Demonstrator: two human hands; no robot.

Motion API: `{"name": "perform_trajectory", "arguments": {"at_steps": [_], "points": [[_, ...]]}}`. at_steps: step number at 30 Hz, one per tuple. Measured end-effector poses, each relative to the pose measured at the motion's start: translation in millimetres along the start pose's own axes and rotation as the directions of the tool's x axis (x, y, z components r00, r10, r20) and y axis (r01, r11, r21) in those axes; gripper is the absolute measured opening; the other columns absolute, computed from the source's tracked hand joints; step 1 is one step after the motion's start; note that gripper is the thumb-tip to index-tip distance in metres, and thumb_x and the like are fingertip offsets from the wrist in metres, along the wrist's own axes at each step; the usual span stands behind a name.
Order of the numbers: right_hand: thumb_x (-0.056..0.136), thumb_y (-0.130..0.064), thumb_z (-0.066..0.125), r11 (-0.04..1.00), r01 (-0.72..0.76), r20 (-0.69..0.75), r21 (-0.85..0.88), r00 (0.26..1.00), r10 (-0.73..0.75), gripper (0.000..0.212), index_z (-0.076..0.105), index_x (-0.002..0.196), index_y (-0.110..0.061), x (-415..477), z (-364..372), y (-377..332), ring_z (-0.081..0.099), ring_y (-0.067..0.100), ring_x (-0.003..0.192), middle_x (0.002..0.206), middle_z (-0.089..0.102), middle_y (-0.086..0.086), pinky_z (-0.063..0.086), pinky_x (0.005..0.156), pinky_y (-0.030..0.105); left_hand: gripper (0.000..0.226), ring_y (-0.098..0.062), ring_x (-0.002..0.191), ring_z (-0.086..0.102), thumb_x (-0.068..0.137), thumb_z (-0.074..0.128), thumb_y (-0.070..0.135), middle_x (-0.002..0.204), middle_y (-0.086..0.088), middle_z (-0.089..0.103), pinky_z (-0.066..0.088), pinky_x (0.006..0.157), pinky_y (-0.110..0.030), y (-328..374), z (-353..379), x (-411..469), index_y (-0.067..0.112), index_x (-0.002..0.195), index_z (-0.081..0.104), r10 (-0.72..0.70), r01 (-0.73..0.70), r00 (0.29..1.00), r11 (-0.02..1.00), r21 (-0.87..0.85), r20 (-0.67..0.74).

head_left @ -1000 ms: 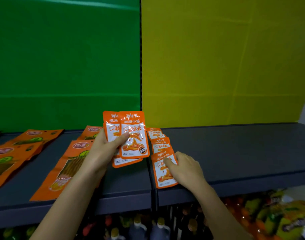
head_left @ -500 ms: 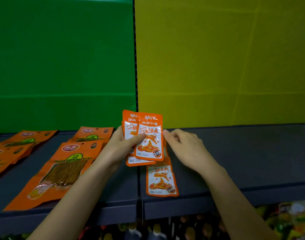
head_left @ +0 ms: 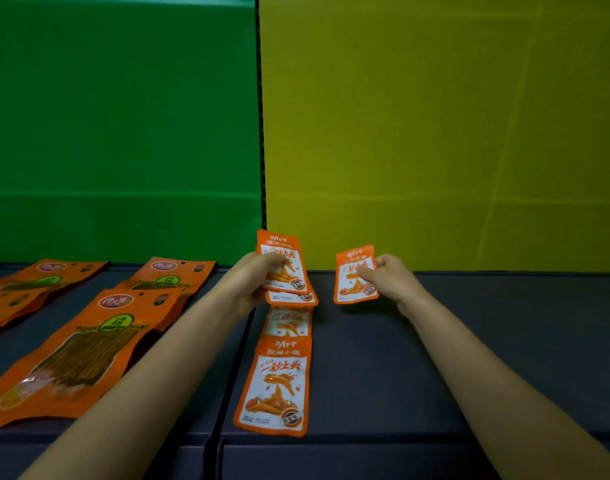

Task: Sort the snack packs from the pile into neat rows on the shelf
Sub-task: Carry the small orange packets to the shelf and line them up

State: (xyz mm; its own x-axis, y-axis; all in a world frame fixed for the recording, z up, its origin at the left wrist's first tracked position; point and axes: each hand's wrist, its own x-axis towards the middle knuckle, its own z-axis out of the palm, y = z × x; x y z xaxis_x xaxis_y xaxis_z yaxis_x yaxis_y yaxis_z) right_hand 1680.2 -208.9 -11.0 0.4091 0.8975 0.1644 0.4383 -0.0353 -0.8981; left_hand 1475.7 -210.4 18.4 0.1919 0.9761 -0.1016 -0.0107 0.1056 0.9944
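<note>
My left hand [head_left: 251, 282] grips a small stack of orange-and-white snack packs [head_left: 285, 268], held upright above the dark shelf [head_left: 469, 341]. My right hand [head_left: 388, 278] pinches a single snack pack [head_left: 352, 278] by its right edge, a little to the right of the stack and just above the shelf. Below the stack, a column of the same small packs lies flat on the shelf; the front pack [head_left: 274, 389] reaches almost to the shelf's front edge, and another pack [head_left: 288, 322] shows partly behind it.
Larger orange pouches [head_left: 78, 355] lie in columns on the left part of the shelf. A green back panel [head_left: 123, 133] and a yellow back panel [head_left: 435, 133] stand behind. A narrow gap [head_left: 227, 393] divides the shelf boards.
My right hand has taken one pack from the stack in my left hand and carried it to the right. The camera has come closer to the shelf.
</note>
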Motion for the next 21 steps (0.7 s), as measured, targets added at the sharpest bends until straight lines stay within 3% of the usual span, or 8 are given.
{"name": "perform_trajectory", "arguments": {"at_steps": [2, 4, 9, 11, 13, 15, 19, 21], "points": [[0.085, -0.015, 0.063, 0.993, -0.033, 0.028, -0.113, 0.999, 0.036, 0.033, 0.046, 0.057, -0.019, 12.3, -0.5, 15.0, 0.06, 0.021, 0.086, 0.095, 0.067, 0.015, 0.046, 0.066, 0.029, 0.011, -0.017, 0.059, 0.062, 0.091, 0.047, 0.013, 0.075, -0.007, 0.062, 0.053, 0.056, -0.026, -0.2, 1.2, 0.9, 0.01, 0.082, 0.052, -0.03, 0.031, 0.999, 0.999, 0.023, -0.026], [0.086, -0.019, 0.062, 0.978, -0.054, 0.056, -0.203, 0.996, 0.066, 0.033, 0.049, 0.056, -0.019, 23.0, -1.0, 24.5, 0.064, 0.024, 0.092, 0.099, 0.069, 0.014, 0.049, 0.073, 0.031, 0.012, -0.019, 0.066, 0.06, 0.091, 0.044, 0.012, 0.077, -0.008, 0.061, 0.05, 0.063, -0.029, -1.4, 2.8, 2.5, 0.01, 0.081, 0.05, -0.041, 0.042, 0.999, 0.998, 0.036, -0.032], [0.086, -0.037, 0.059, 0.905, -0.066, 0.025, -0.421, 0.996, 0.084, 0.039, 0.041, 0.057, -0.019, 42.9, 0.7, 37.3, 0.061, 0.03, 0.102, 0.113, 0.066, 0.015, 0.035, 0.07, 0.026, 0.008, -0.02, 0.068, 0.061, 0.092, 0.046, 0.011, 0.078, -0.009, 0.063, 0.051, 0.064, -0.03, -4.3, 5.7, 7.2, 0.009, 0.087, 0.051, -0.06, 0.063, 0.997, 0.994, 0.087, -0.038], [0.087, -0.04, 0.058, 0.882, -0.059, 0.022, -0.467, 0.997, 0.078, 0.032, 0.055, 0.069, -0.013, 47.6, 2.9, 40.5, 0.06, 0.031, 0.106, 0.115, 0.065, 0.016, 0.036, 0.07, 0.027, 0.008, -0.02, 0.069, 0.062, 0.092, 0.046, 0.011, 0.079, -0.008, 0.064, 0.053, 0.06, -0.029, -5.4, 7.5, 8.4, 0.011, 0.086, 0.052, -0.06, 0.061, 0.998, 0.992, 0.112, -0.019], [0.087, -0.04, 0.058, 0.867, -0.057, 0.009, -0.496, 0.997, 0.07, 0.038, 0.065, 0.097, -0.004, 51.3, 4.8, 42.5, 0.058, 0.032, 0.108, 0.118, 0.063, 0.016, 0.041, 0.075, 0.029, 0.008, -0.018, 0.068, 0.062, 0.093, 0.047, 0.01, 0.079, -0.007, 0.064, 0.054, 0.056, -0.027, -6.0, 9.7, 8.5, 0.012, 0.086, 0.051, -0.057, 0.057, 0.998, 0.989, 0.139, -0.001], [0.087, -0.04, 0.058, 0.856, -0.064, -0.005, -0.513, 0.997, 0.071, 0.045, 0.062, 0.11, -0.001, 52.1, 5.5, 44.8, 0.058, 0.032, 0.109, 0.119, 0.062, 0.016, 0.041, 0.076, 0.029, 0.006, -0.019, 0.068, 0.062, 0.093, 0.048, 0.009, 0.079, -0.008, 0.063, 0.053, 0.06, -0.029, -6.9, 12.6, 8.1, 0.011, 0.087, 0.051, -0.054, 0.052, 0.998, 0.987, 0.15, 0.012], [0.091, -0.046, 0.046, 0.855, -0.012, -0.051, -0.519, 0.999, -0.018, 0.054, 0.06, 0.113, 0.002, 45.2, 0.8, 36.6, 0.054, 0.036, 0.11, 0.121, 0.056, 0.019, 0.042, 0.079, 0.033, 0.004, -0.016, 0.064, 0.064, 0.092, 0.049, 0.011, 0.078, -0.006, 0.065, 0.054, 0.059, -0.028, -7.7, 20.2, 4.3, 0.012, 0.089, 0.052, -0.035, 0.027, 0.999, 0.982, 0.184, 0.039], [0.093, -0.05, 0.038, 0.906, 0.098, 0.011, -0.412, 0.995, -0.103, 0.055, 0.063, 0.105, -0.002, 33.6, -5.6, 18.2, 0.057, 0.032, 0.1, 0.108, 0.061, 0.016, 0.042, 0.079, 0.034, 0.006, -0.013, 0.057, 0.066, 0.092, 0.05, 0.011, 0.077, -0.006, 0.066, 0.055, 0.056, -0.026, -8.0, 27.3, -1.9, 0.013, 0.087, 0.053, -0.018, 0.004, 0.997, 0.981, 0.192, 0.07]]}}
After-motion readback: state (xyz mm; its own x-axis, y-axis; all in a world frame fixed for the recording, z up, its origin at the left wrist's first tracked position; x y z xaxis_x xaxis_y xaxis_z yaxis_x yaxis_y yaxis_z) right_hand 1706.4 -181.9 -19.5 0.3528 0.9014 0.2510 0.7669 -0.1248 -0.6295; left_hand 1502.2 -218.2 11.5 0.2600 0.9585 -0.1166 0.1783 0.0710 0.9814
